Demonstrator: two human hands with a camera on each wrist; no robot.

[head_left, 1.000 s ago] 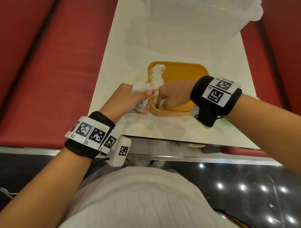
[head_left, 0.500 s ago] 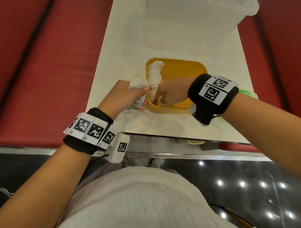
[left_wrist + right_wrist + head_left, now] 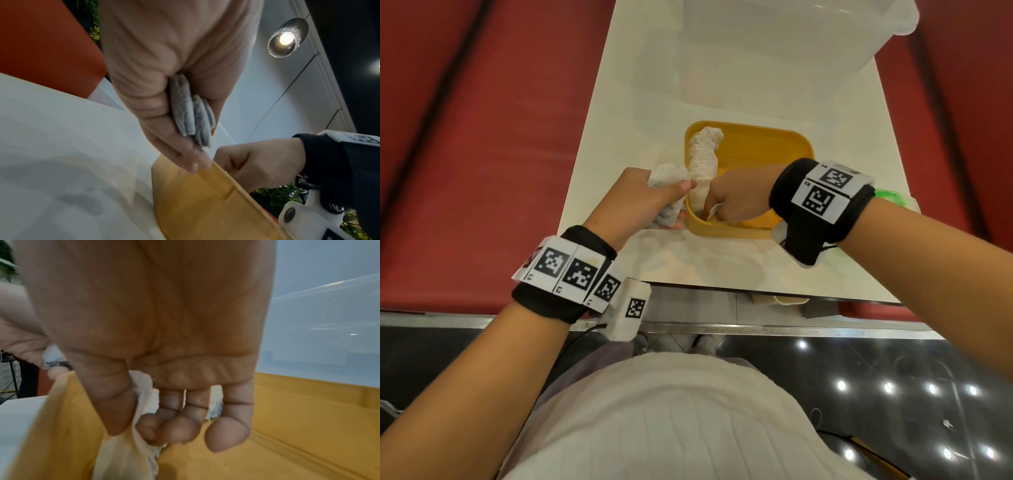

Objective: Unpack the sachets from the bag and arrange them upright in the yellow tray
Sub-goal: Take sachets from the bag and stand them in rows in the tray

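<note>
The yellow tray (image 3: 784,144) sits on the white table. A row of white sachets (image 3: 703,157) stands along its left wall. My left hand (image 3: 654,198) hovers just left of the tray's near corner and grips a bunch of grey-white sachets (image 3: 192,112). My right hand (image 3: 736,198) reaches into the tray's near left corner, thumb and fingers pinching a white sachet (image 3: 141,404) against the row. The tray wall (image 3: 68,410) stands right beside that sachet. The bag is not clearly in view.
A large clear plastic tub (image 3: 774,51) stands just behind the tray. Red bench seats (image 3: 465,154) flank the table on both sides. A green object (image 3: 890,197) lies at the table's right edge behind my right wrist.
Both hands stay at the tray's near left corner. The right hand has sunk slightly deeper into the tray with its sachet; the left keeps its bunch.
</note>
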